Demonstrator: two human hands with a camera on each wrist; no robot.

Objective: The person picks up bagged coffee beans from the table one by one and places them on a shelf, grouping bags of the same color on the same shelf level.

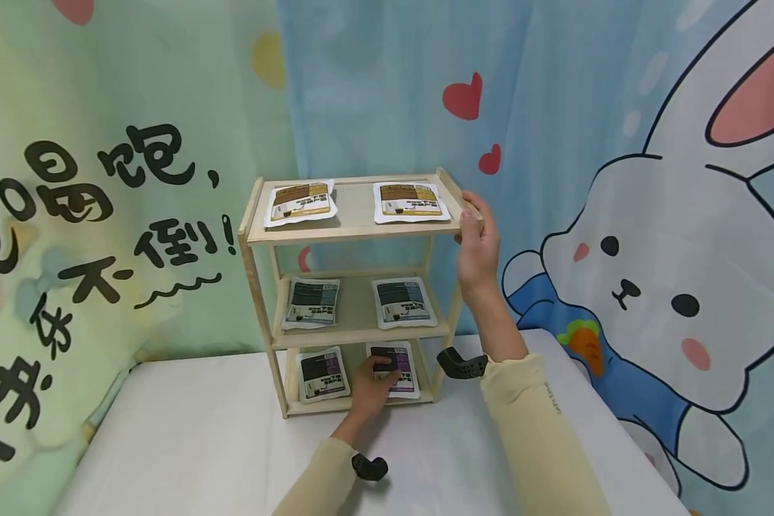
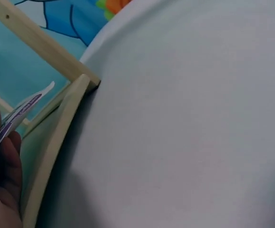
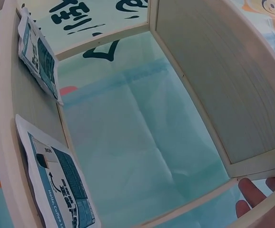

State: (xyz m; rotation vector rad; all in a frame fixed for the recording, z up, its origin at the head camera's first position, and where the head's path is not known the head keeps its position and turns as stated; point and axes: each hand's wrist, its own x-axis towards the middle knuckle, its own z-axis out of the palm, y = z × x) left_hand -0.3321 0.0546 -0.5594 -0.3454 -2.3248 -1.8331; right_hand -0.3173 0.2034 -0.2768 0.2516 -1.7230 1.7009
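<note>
A small three-tier wooden shelf rack (image 1: 355, 233) stands on the white table. On its bottom tier, my left hand (image 1: 370, 387) pinches a flat white packet with a purple label (image 1: 405, 385), thumb on one face and fingers behind it. The left wrist view shows this purple packet (image 2: 18, 114) tilted up from the bottom board (image 2: 56, 142). High on the right, my right hand (image 1: 479, 247) grips the side rail of the top tier. Its fingertips (image 3: 251, 192) show under the top board (image 3: 223, 80) in the right wrist view.
Another purple packet (image 1: 324, 374) lies on the bottom tier's left. Two teal packets (image 1: 312, 302) (image 3: 56, 180) lie on the middle tier, and two brown-and-yellow packets (image 1: 301, 202) (image 1: 411, 202) on top. White cloth covers the table (image 1: 187, 437); a printed curtain (image 1: 374, 86) hangs behind.
</note>
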